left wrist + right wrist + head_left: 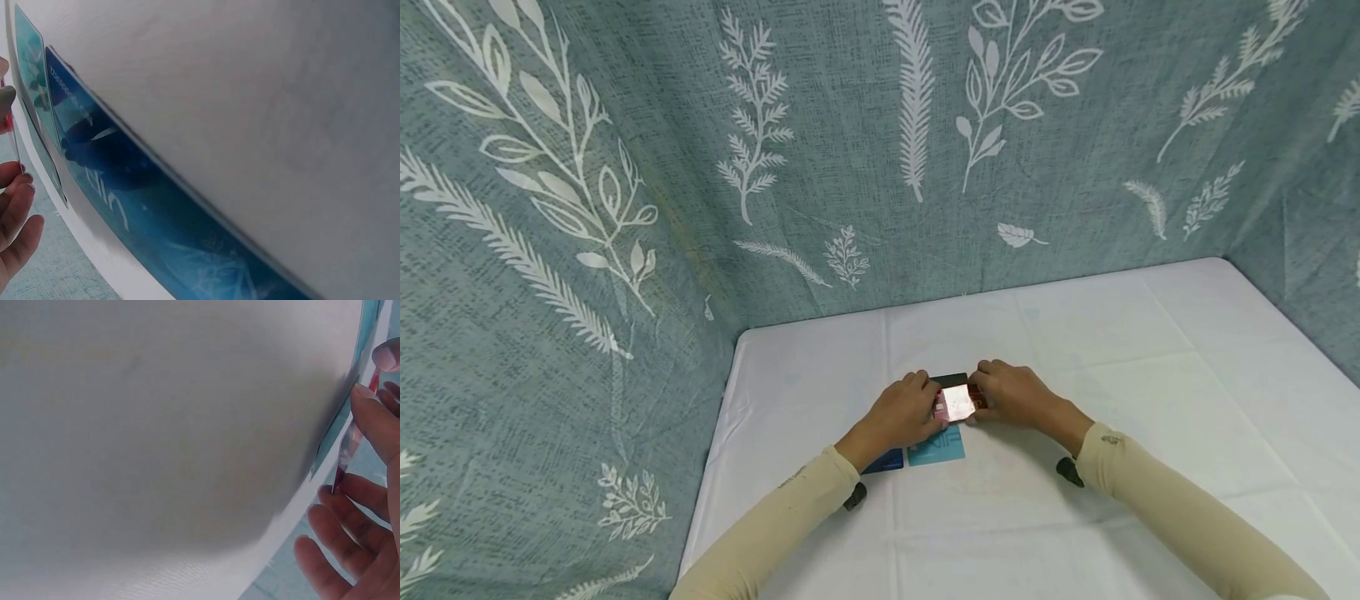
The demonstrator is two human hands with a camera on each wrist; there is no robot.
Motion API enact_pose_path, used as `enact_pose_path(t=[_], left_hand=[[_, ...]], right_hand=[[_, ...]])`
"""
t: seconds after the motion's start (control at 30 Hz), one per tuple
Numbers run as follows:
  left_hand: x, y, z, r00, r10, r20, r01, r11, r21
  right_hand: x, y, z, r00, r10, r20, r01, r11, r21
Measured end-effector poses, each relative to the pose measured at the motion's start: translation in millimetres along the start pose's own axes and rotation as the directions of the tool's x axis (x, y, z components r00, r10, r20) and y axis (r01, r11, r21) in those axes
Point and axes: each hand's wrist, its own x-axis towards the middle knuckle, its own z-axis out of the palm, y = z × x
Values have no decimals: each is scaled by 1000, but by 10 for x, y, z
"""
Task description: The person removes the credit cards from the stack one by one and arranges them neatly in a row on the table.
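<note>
A shiny reddish card point(958, 405) with strong glare is held between both hands over the table. My left hand point(910, 410) pinches its left end, and my right hand point(1017, 395) its right end. From the right wrist view, the thin card point(349, 449) appears nearly edge-on between thumb and fingertips. Just in front lies a light blue card point(937, 448) with lettering. Beside it, a dark blue card point(887, 460) is partly covered by the left wrist; the left wrist view shows this glossy blue card point(131, 187) more fully. A dark card point(951, 380) shows behind the held one.
A white cloth point(1150, 400) with fold creases covers the table. Blue-green curtains point(850, 150) with white leaf prints stand behind and at the sides. Small dark objects sit under the left wrist point(855, 497) and the right wrist point(1070, 472).
</note>
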Motion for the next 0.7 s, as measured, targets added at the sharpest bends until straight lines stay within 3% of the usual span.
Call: enact_pose_path(t=[0.3,0.7], left_hand=[[-1,35,-9,1000,21,-18,-21,1000,-2],[10,69,5,999,27,-27,-27,999,-29]], right_hand=[[-64,14,14,997,-39,-66,39,999,-2],[-115,1,-33,1000,-8,-4,8,1000,-17]])
